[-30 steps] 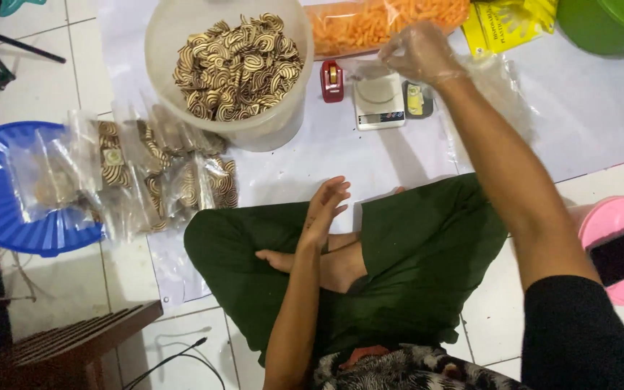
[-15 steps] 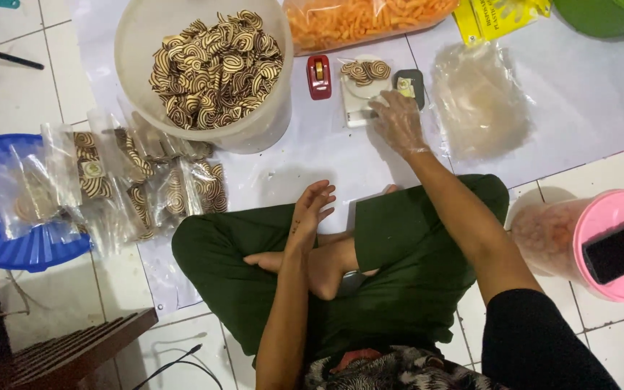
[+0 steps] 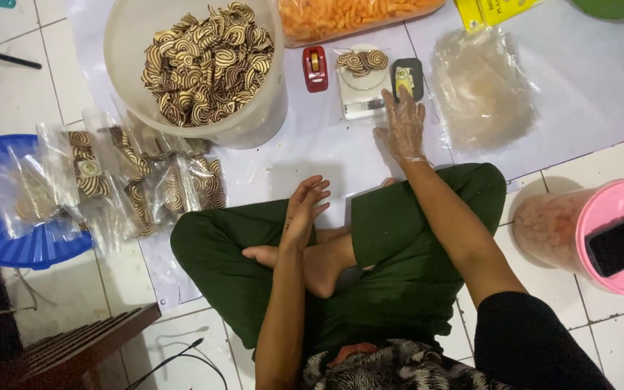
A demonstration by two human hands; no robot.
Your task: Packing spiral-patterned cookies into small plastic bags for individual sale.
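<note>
i see my right hand (image 3: 401, 128) in a thin clear glove. a second ago it was high above the scale (image 3: 362, 90); half a second ago it touched the scale; now it is pulled back toward me, flat and open on the white sheet (image 3: 312, 155), holding nothing. a few striped cookies (image 3: 361, 61) now lie on the scale, apart from the hand, so i judge the portion is placed and the hand is free.

my left hand (image 3: 305, 209) is bare, half open and empty, resting above my crossed legs as before.

the tub (image 3: 196, 68) with many cookies stands at the left of the scale, near the red tape holder (image 3: 315, 68). a small black device (image 3: 406, 78) is just beside the scale on the right, then a pile of empty bags (image 3: 479, 90). filled bags (image 3: 139, 180) lie at the left, partly on a blue lid (image 3: 9, 238).

open room is the sheet between my knees and the scale. the pink jar (image 3: 601, 235) stands close to the right elbow.
</note>
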